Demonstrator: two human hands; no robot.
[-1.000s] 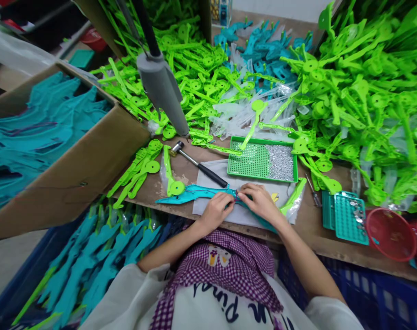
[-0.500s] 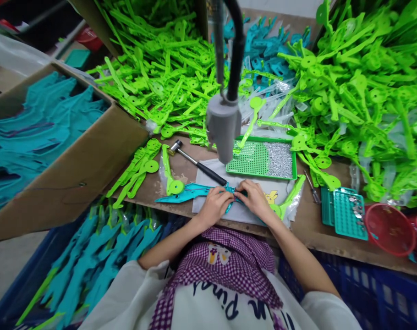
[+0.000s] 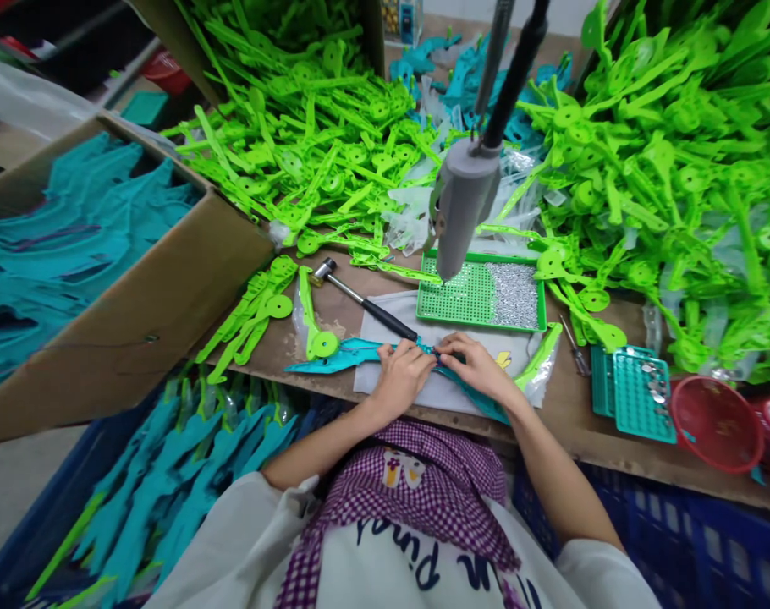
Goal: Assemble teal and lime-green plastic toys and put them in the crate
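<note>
My left hand (image 3: pixel 404 376) and my right hand (image 3: pixel 477 365) meet fingertip to fingertip over a long teal plastic piece (image 3: pixel 338 355) that lies on a grey mat (image 3: pixel 518 351) at the bench's near edge. Both hands pinch the piece at its middle, fingers curled. A second teal strip runs under my right wrist (image 3: pixel 486 406). A grey hanging power tool (image 3: pixel 461 207) dangles on its cable above the green screw tray (image 3: pixel 483 296), just beyond my hands. A small hammer (image 3: pixel 365 303) lies left of the tray.
Heaps of green plastic parts (image 3: pixel 645 169) cover the back and right of the bench. A cardboard box of teal parts (image 3: pixel 74 228) stands at left, more teal parts in a blue crate (image 3: pixel 188 474) below. A teal tray (image 3: pixel 642 393) and red bowl (image 3: pixel 715 423) sit at right.
The hanging tool has swung from the left across to the right, now over the green tray. My hands have stayed on the teal piece, shifting only slightly.
</note>
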